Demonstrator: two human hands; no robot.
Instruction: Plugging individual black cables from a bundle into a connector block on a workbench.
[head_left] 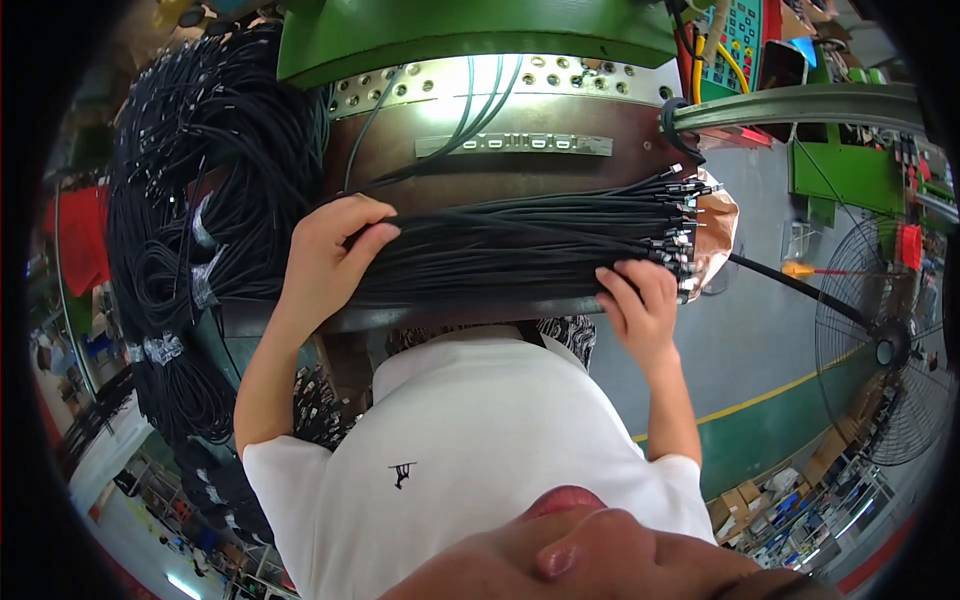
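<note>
A wide bundle of black cables lies crosswise on the bench in front of me. Small metal-tipped plugs gather at its right end. At the bundle's left part, my left hand is closed, thumb and forefinger pinching a black cable along the upper side. My right hand rests by the near edge close to the plugs, its curled fingers apart and fingertips touching the cables. Beyond the bundle, a metal strip with connector-shaped slots is set on the brown bench top.
Large heaps of black cables hang at the left, some tied with clear wrap. A green machine housing overhangs the far side. Brown paper sits at the bench's right edge. A big floor fan stands at the right.
</note>
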